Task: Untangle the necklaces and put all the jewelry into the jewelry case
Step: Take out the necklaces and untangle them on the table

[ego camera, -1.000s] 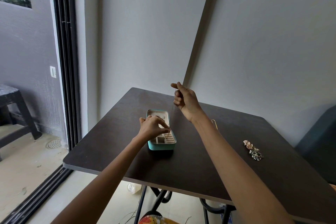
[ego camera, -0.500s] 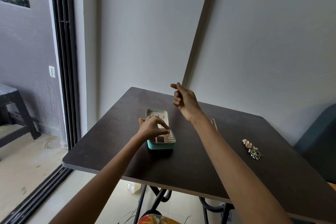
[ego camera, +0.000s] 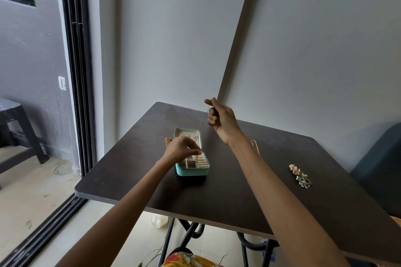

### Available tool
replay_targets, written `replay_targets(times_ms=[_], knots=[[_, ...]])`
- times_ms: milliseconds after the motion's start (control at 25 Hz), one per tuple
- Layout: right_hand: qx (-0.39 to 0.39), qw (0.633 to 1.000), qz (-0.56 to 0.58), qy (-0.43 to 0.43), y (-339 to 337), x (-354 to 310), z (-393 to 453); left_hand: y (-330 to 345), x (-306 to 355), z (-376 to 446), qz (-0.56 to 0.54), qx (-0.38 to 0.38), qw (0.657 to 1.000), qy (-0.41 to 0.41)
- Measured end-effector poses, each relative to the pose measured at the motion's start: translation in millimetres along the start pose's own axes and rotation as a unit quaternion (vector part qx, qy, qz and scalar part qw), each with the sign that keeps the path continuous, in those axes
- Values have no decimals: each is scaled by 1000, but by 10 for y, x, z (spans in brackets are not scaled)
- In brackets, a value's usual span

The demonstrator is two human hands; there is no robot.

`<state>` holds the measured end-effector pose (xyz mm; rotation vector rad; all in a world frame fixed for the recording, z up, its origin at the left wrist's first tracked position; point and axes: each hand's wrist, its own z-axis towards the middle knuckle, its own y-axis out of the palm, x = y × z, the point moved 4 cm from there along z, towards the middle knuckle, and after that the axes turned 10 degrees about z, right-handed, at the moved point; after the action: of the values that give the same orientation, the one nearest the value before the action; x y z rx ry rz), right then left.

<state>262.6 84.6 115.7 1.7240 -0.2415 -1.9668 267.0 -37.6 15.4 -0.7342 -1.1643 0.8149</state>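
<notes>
Dark wood table (ego camera: 134, 171) under your arms; your left hand (ego camera: 180, 149) hovers over the open teal jewelry case (ego camera: 192, 170), fingertips pinching a thin necklace chain (ego camera: 202, 121). Farther back, your right hand (ego camera: 221, 117) is raised, fingers curled, pinching its upper end. Earrings (ego camera: 300, 176) lie well apart on the right.

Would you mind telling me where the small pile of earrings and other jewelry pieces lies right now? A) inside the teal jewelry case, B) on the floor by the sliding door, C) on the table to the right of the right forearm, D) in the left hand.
C: the pile of jewelry pieces lies on the bare table, to the right of the right forearm, well apart from the teal jewelry case.
</notes>
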Motion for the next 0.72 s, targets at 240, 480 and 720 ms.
replay_targets(times_ms=[240,480,720], knots=[[-3,1000,3,-7,25,-46,6,-56,42,-36,29,40,999,7],[1,1000,7,-1,-25,-3,-5,-116,86,-32,65,44,997,15],[3,1000,-1,0,-67,24,-14,-187,133,-40,70,78,994,10]])
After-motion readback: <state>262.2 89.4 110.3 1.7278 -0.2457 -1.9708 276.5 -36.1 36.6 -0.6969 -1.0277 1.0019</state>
